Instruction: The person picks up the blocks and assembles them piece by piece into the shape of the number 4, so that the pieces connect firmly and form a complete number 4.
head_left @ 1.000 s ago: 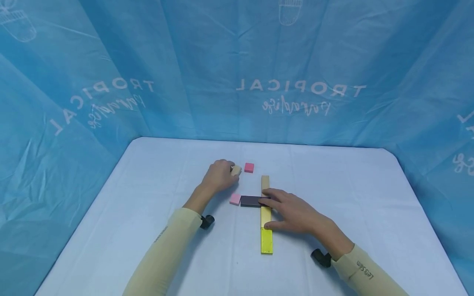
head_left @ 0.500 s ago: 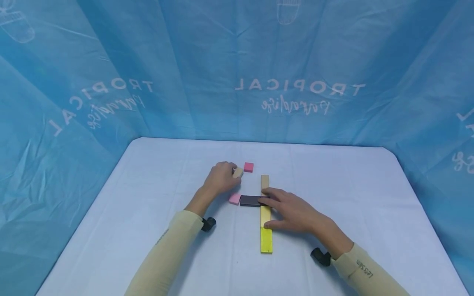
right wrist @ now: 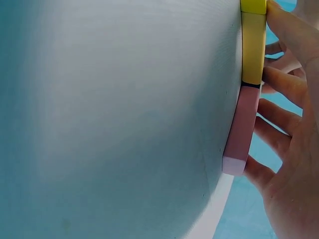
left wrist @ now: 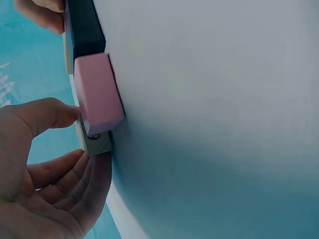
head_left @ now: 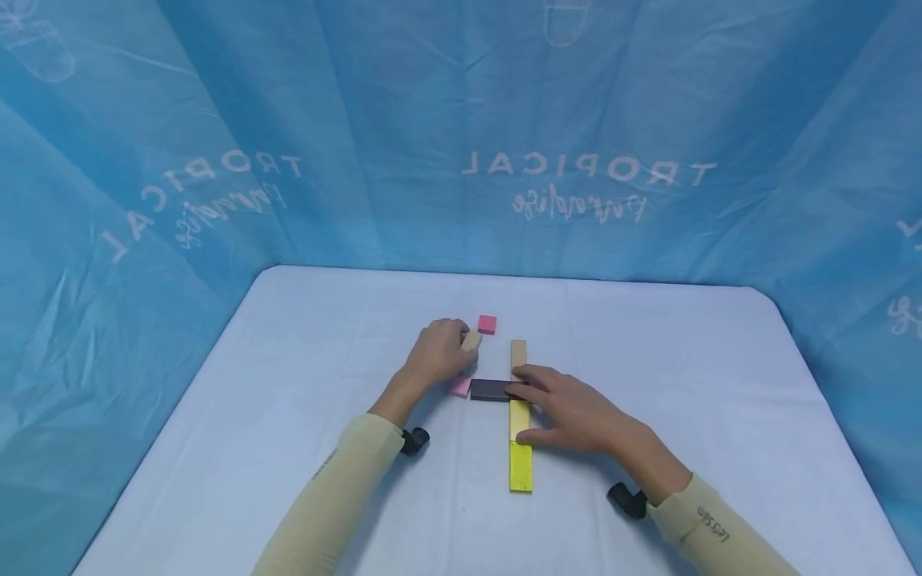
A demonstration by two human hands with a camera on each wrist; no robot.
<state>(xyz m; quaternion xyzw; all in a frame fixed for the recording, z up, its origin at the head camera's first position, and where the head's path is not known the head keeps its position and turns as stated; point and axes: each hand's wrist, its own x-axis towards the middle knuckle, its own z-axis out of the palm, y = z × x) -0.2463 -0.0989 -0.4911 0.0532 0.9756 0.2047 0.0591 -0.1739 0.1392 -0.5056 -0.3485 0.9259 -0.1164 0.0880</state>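
Observation:
My left hand (head_left: 437,354) pinches a beige block (head_left: 471,342) between thumb and fingers, just behind a light pink block (head_left: 460,388). In the left wrist view a small dark mark shows on the held block (left wrist: 97,144). A black block (head_left: 490,390) lies beside the light pink one. My right hand (head_left: 576,412) rests with spread fingers on a column: tan block (head_left: 519,352) at the far end, pale yellow block (head_left: 519,420), then bright yellow block (head_left: 521,466) nearest. Under that hand, the right wrist view shows another pink block (right wrist: 242,129) touched by its fingers.
A deep pink block (head_left: 487,324) lies alone behind the left hand's fingertips. The white-covered table (head_left: 684,352) reaches to the blue printed curtain (head_left: 403,144) on the back and sides. Both wrists wear small black cameras.
My left hand has moved slightly right and nearer with the beige block, now partly covering the light pink block from the head view. The right hand has stayed in place.

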